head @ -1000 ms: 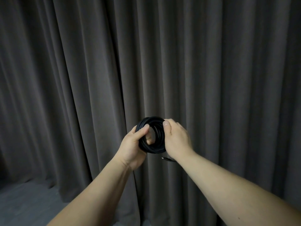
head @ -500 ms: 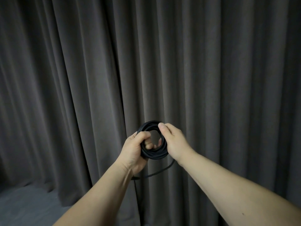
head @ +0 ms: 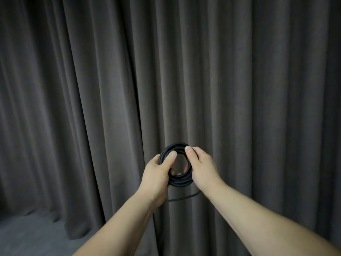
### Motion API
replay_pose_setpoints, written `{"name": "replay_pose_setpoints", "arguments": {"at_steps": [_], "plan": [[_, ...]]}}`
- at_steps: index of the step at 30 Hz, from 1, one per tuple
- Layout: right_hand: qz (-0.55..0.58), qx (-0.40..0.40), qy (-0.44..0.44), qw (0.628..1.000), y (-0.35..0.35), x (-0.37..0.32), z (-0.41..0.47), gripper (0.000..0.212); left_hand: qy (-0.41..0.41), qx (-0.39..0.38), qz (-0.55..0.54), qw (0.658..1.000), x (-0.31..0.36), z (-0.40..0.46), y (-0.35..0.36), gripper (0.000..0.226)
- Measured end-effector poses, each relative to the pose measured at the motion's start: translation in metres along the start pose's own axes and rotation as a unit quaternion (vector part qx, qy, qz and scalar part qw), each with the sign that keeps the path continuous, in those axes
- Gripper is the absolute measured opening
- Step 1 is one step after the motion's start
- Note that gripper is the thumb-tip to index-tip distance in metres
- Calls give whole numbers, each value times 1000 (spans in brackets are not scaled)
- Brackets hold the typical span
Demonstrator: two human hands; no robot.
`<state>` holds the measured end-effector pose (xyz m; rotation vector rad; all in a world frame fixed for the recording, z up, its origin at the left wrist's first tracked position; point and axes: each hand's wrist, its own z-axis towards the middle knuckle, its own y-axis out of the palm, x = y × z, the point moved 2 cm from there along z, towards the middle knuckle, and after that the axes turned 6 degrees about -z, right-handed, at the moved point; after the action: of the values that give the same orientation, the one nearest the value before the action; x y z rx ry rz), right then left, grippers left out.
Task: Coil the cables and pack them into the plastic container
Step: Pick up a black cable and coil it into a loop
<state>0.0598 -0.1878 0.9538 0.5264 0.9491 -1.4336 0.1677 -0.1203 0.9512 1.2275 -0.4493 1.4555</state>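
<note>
Gripping a coiled black cable point(head: 180, 182) between them, both hands are raised in front of a wall of dark grey curtain point(head: 92, 89) that hangs in long vertical folds. The left hand point(head: 158, 174) holds the left side of the coil: its thumb lies flat across the front of the loops, pointing up and to the right, while the other fingers curl round from behind, their tips just showing inside the ring. The right hand point(head: 202, 169) holds the right side in much the same way, thumb pressed on the upper right of the coil and fingers wrapped round the back, with a fingertip or two visible through the opening. The coil itself stands roughly upright, its open centre facing the camera, made of several turns stacked closely together. A loose tail of the cable point(head: 182, 198) leaves the coil below the right wrist and runs in a shallow curve leftward, passing behind the left wrist; where it ends is hidden. Both bare forearms reach in from the bottom of the view and meet at the coil. At the lower left, a strip of dark grey floor point(head: 33, 235) shows beneath the curtain's hem.
</note>
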Motion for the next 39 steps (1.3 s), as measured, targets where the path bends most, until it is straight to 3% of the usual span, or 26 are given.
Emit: {"name": "replay_pose_setpoints", "arguments": {"at_steps": [8,11,15,19,25,29,36,39], "plan": [[34,-25,-9,999,4,-7,-4,36,-25,17,-51,998,6,6,-4,28],[31,-78,-11,996,6,-7,-5,33,-2,37,-24,999,8,9,-9,31],[49,-152,57,986,5,8,-6,19,18,87,3,996,11,11,-24,34],[78,-101,68,989,0,19,1,13,2,133,-13,991,11,13,-39,27],[-83,-43,15,995,0,27,8,20,-13,123,-48,991,10,10,-41,29],[-145,-38,6,989,0,32,3,7,-20,108,-80,991,8,7,-45,31],[-302,-74,2,950,4,43,0,20,-1,101,-117,988,15,6,-45,28],[-342,-28,45,938,-4,47,2,32,16,111,-138,984,26,11,-46,26]]}}
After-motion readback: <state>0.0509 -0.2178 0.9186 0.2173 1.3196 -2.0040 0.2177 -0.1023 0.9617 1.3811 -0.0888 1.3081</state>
